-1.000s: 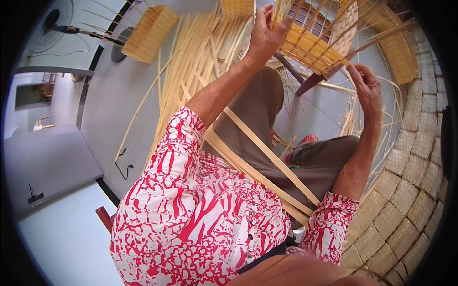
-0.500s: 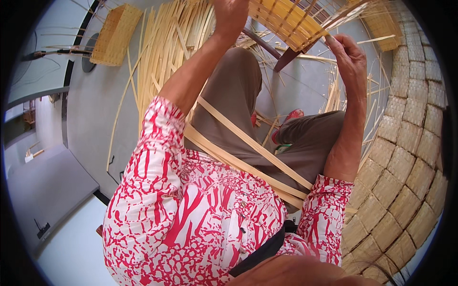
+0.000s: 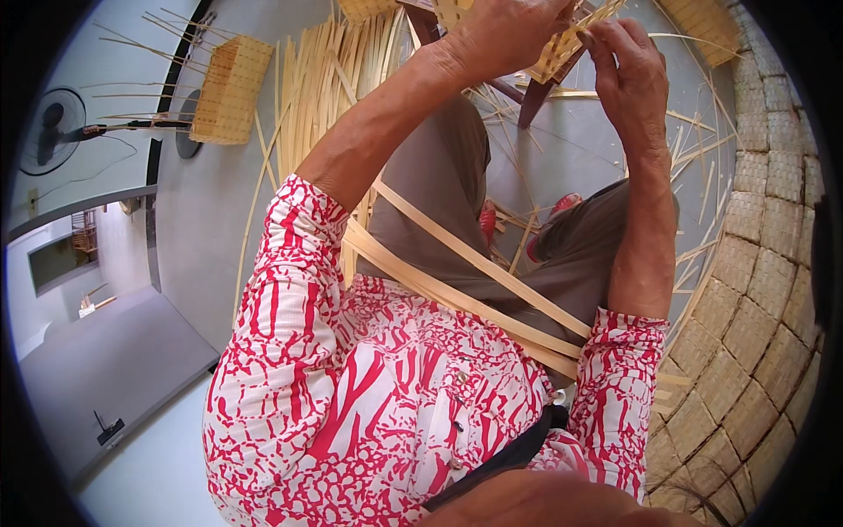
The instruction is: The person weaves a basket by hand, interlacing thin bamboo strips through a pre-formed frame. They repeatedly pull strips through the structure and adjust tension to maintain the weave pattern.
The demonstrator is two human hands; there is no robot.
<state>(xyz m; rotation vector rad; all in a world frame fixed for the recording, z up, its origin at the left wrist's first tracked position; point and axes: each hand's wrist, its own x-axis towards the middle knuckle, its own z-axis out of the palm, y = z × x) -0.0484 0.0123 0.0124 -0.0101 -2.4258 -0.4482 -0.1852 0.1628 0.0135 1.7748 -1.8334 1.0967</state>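
Observation:
A partly woven bamboo basket [image 3: 555, 58] is at the upper edge, on a dark wooden stool or stand [image 3: 532, 104]. My left hand [image 3: 509, 35] reaches across it, fingers curled near the basket's edge. The upper frame edge crops that hand, so what its fingers grip is hidden. To its right, my right hand [image 3: 629, 70] pinches the basket's edge between thumb and fingertips. Much of the basket is behind my left hand or out of frame. Several long flat bamboo strips [image 3: 474, 255] lie across my lap.
Many loose bamboo strips [image 3: 320, 105] are spread on the floor at upper left. A basket with unwoven strip ends [image 3: 233, 90] stands beyond them, near a fan [image 3: 54, 132]. Stacked woven pieces [image 3: 746, 299] line the right side. Strip scraps [image 3: 694, 167] litter the floor by my feet.
My left hand has moved right and over the basket, closer to my right hand. Less of the basket shows. The view has shifted, bringing the fan into sight at left.

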